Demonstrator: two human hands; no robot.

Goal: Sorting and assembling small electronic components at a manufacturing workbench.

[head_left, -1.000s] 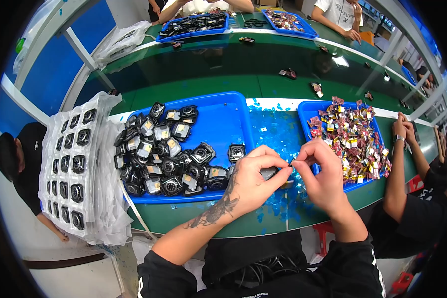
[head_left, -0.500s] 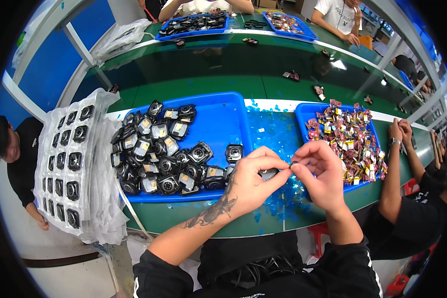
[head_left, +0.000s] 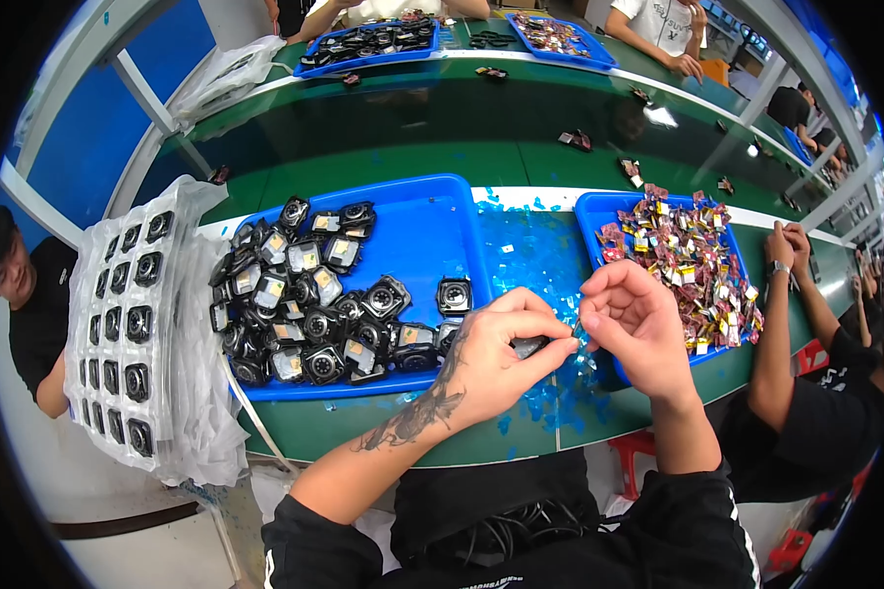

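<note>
My left hand (head_left: 506, 348), its forearm tattooed, is closed around a dark watch case (head_left: 530, 347). Most of that case is hidden by the fingers. Just right of its fingertips, my right hand (head_left: 638, 329) has its thumb and curled fingers drawn together in a pinch. Whatever they grip, if anything, is too small to make out. To the left, a blue tray (head_left: 432, 231) holds a heap of black watch cases (head_left: 322, 324), some showing round sensor backs, others pale inner parts. One case (head_left: 454, 295) lies apart near the tray's right side.
A second blue tray (head_left: 587, 211) at right holds small reddish parts (head_left: 683, 265). Blue film scraps (head_left: 530, 255) litter the green bench between the trays. Clear plastic sheets of watch cases (head_left: 118, 324) stand at left. Beyond runs a green belt (head_left: 413, 137). Co-workers sit around.
My right hand's fingertips have drawn slightly away from my left fingertips, leaving a small gap. My left hand keeps its grip on the watch case. The whole view has shifted a little.
</note>
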